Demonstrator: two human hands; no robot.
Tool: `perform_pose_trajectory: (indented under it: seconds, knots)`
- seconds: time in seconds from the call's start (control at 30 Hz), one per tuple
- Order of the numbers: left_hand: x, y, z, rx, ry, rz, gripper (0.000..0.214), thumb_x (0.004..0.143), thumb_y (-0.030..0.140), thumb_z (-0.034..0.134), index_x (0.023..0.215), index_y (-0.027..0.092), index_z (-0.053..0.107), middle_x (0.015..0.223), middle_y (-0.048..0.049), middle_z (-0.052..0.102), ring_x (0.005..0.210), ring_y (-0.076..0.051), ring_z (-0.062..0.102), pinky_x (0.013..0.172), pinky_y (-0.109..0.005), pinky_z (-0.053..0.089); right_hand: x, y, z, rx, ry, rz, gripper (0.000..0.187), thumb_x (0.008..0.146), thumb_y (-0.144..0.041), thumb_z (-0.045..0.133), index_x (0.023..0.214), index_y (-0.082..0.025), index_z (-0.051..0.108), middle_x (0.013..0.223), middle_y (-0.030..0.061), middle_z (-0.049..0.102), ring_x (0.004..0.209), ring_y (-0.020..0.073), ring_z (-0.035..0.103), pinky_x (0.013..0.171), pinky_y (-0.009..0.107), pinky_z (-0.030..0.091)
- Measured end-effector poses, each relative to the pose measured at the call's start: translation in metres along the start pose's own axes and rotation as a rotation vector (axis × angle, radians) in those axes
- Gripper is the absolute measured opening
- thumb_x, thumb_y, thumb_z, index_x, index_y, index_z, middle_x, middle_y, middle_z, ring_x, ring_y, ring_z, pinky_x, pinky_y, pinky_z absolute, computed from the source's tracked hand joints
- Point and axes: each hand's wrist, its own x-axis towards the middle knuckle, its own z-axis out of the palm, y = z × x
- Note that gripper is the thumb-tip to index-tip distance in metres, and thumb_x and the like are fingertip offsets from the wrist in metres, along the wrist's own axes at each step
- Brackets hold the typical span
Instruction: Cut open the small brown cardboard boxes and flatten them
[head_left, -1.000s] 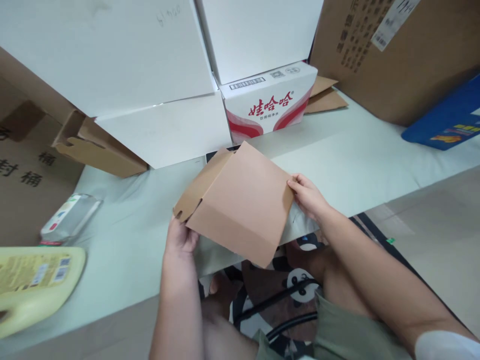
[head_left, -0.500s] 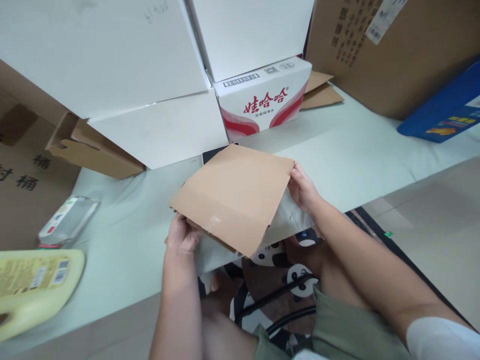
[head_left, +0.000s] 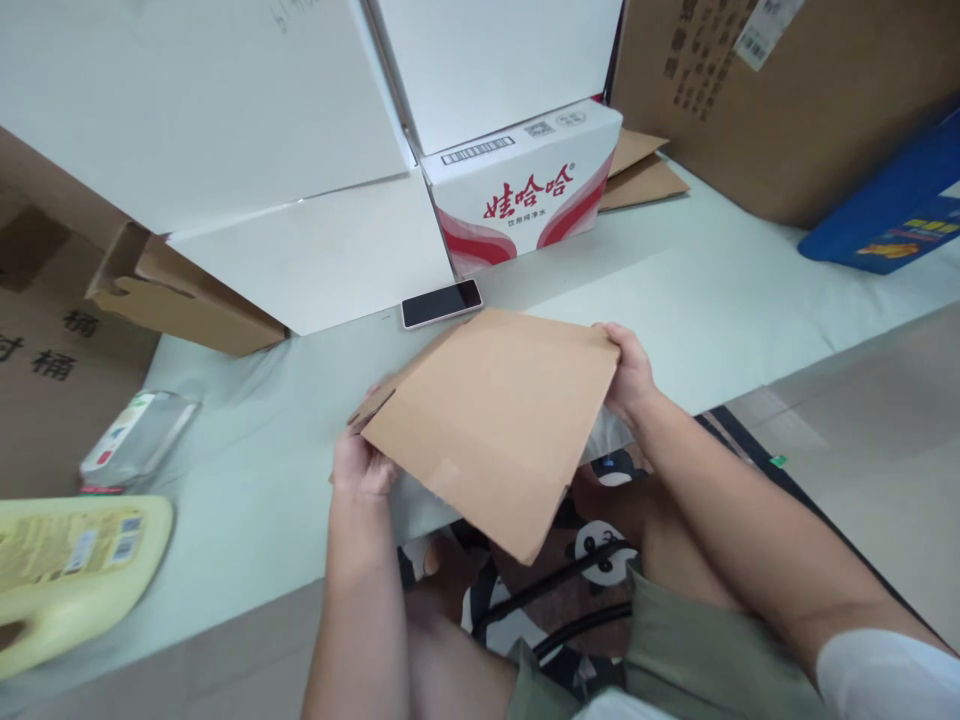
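I hold a flat brown cardboard piece [head_left: 495, 420] with folded flaps above the edge of a pale green cloth-covered surface [head_left: 705, 300]. My left hand [head_left: 361, 468] grips its left corner from below, fingers closed on the card. My right hand [head_left: 632, 372] pinches its upper right corner. The sheet tilts down toward me over my lap. A smartphone [head_left: 441, 303] lies face up just beyond the card.
White boxes [head_left: 247, 140] are stacked at the back, with a red-and-white printed carton [head_left: 525, 190] beside them. Brown cartons [head_left: 780, 90] stand at the right and left. A pale yellow jug [head_left: 71, 565] and a clear bottle [head_left: 135, 440] lie at the left. A blue package [head_left: 892, 215] rests far right.
The cardboard has been turned and lowered flatter in both hands, which uncovers the phone behind it. My right hand has shifted slightly rightward along the top corner.
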Motion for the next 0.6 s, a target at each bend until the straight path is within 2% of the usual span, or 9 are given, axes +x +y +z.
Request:
perform_pose_trajectory:
  seconds: [0.1,0.17,0.27,0.37,0.47,0.6]
  knots:
    - [0.000,0.000,0.003,-0.113,0.101,0.077,0.015,0.093,0.028,0.062,0.103,0.020,0.070,0.088,-0.0023,0.078,0.078,-0.015,0.074,0.074,-0.026,0.062,0.002,0.000,0.003,-0.005,0.042,0.075,0.033,0.068,-0.050,0.077,0.082,-0.025,0.061,0.080,-0.0009,0.063,0.076,0.0168,0.061,0.070,0.030,0.052]
    - [-0.003,0.000,0.004,-0.115,0.090,0.233,0.021,0.087,0.030,0.072,0.108,0.027,0.069,0.100,0.0020,0.077,0.087,-0.013,0.074,0.080,-0.025,0.061,-0.001,0.000,0.007,0.023,-0.037,0.177,0.033,0.069,-0.042,0.078,0.094,-0.026,0.064,0.089,-0.0015,0.068,0.075,0.0148,0.064,0.068,0.029,0.054]
    - [-0.011,-0.003,0.006,-0.001,0.009,0.407,0.057,0.067,0.022,0.088,0.116,0.041,0.066,0.124,0.0070,0.071,0.104,-0.014,0.070,0.080,-0.021,0.058,-0.006,0.001,0.013,0.028,-0.153,0.320,0.034,0.069,-0.032,0.078,0.099,-0.026,0.064,0.093,0.0003,0.072,0.069,0.0142,0.066,0.060,0.028,0.054]
    - [-0.022,-0.004,0.010,0.149,-0.111,0.336,0.083,0.057,0.015,0.088,0.128,0.048,0.060,0.134,0.0040,0.065,0.105,-0.018,0.069,0.069,-0.021,0.056,-0.007,0.004,0.015,0.015,-0.131,0.355,0.025,0.070,-0.025,0.073,0.091,-0.025,0.062,0.081,-0.0014,0.070,0.058,0.0120,0.060,0.049,0.025,0.048]
    - [-0.031,-0.003,0.013,0.172,-0.166,0.258,0.090,0.055,0.011,0.083,0.131,0.049,0.056,0.131,0.0012,0.065,0.091,-0.017,0.068,0.061,-0.022,0.054,-0.007,0.008,0.017,0.059,-0.055,0.329,0.017,0.071,-0.023,0.068,0.082,-0.025,0.055,0.073,-0.0040,0.064,0.058,0.0126,0.058,0.052,0.027,0.050]
    - [-0.035,0.002,0.014,0.157,-0.173,0.236,0.086,0.054,0.008,0.077,0.127,0.048,0.058,0.126,0.0015,0.065,0.087,-0.016,0.066,0.065,-0.025,0.056,-0.009,0.009,0.019,0.045,-0.061,0.351,0.024,0.074,-0.030,0.073,0.088,-0.026,0.054,0.090,-0.0007,0.071,0.074,0.0167,0.067,0.065,0.032,0.057]
